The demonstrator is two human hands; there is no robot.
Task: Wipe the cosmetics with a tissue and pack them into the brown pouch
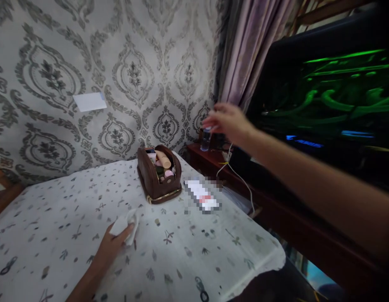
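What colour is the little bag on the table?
The bag is dark brown, with a gold-coloured edge at the bottom. The head view shows it.
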